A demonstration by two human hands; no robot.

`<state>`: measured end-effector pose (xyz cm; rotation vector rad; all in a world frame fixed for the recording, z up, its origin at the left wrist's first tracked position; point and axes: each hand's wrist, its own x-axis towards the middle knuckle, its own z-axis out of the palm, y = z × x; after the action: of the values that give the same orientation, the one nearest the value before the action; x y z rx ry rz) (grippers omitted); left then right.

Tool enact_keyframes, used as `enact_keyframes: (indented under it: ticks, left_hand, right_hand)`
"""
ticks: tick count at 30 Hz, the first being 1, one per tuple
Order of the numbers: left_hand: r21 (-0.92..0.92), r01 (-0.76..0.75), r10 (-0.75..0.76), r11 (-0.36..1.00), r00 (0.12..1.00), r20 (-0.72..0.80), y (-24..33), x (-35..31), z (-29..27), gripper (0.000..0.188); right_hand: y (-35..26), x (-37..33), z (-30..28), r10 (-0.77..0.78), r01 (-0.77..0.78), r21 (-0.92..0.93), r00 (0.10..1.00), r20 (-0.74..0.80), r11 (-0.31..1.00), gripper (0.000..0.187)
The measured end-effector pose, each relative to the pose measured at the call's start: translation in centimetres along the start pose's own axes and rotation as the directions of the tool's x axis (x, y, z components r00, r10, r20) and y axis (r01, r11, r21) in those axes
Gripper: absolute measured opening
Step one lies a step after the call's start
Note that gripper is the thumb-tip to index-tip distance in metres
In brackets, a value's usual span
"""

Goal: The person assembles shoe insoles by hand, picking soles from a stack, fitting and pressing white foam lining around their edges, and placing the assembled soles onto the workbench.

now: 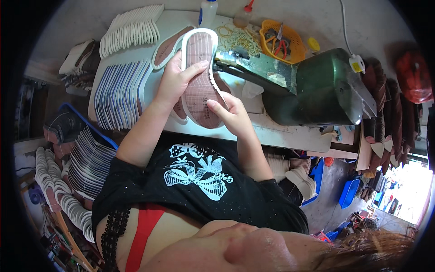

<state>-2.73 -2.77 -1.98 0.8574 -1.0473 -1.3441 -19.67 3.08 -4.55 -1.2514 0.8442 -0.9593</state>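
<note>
I hold a sole (199, 90) up over the surface (301, 137), above the middle of its near edge. Its long axis runs nearly straight away from me: one rounded end points to the far edge, the other back at my chest. Which end is the toe I can't tell. The brown face is turned up to me, and a white rim curves round the far end.

My left hand (173, 81) is partly closed on the sole's left side, thumb laid across the brown face toward the right, fingers going behind, where I can't see their tips. My right hand (234, 116) pinches the right side closer to me, thumb flat on the face near the near end, the other fingers bent round the edge and mostly hidden.

Just left of the far end, another brown sole (166, 51) lies on the surface. A row of blue-edged soles (118, 96) stands along the left edge, and a white row (131, 32) sits in the far left corner. To the right is a green machine (317, 90), its arm reaching left, close to my sole. Beyond that arm lie yellow bands (238, 40) in a tangle and a yellow basket (297, 41) of tools. A white bottle (208, 14) stands at the far edge.
</note>
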Motion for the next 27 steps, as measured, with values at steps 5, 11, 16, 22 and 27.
enact_keyframes:
  ticks: [5, 11, 16, 22, 27]
  left_hand:
    - [0.344, -0.152, 0.164, 0.927, 0.986, -0.006, -1.8, 4.5, -0.7, 0.027]
    - [0.003, 0.059, -0.059, 0.998, 0.994, 0.09, -0.5, 5.4, -0.7, 0.03]
    - [-0.223, 0.161, -0.114, 0.961, 0.971, 0.21, 1.8, 1.9, -0.2, 0.035]
    - [-0.147, 0.058, -0.01, 0.987, 0.951, 0.308, 1.3, 0.2, -0.8, 0.042]
    - [0.072, -0.123, 0.105, 0.99, 0.97, 0.218, 1.0, -0.2, -1.3, 0.04]
  right_hand:
    - [-0.7, 1.5, -0.2, 0.072, -0.057, 0.217, 0.995, -0.064, 0.974, 0.031]
    - [-2.6, 1.8, -0.4, 0.092, -0.081, 0.409, 0.996, -0.005, 0.909, 0.052]
    - [0.4, 4.1, -1.2, 0.024, -0.157, 0.508, 0.966, 0.259, 0.847, 0.045]
    - [-0.3, 4.6, -0.6, 0.002, -0.194, 0.557, 0.945, 0.326, 0.807, 0.027]
    - [-3.5, 3.5, -1.4, 0.053, -0.154, 0.339, 0.956, 0.289, 0.928, 0.023]
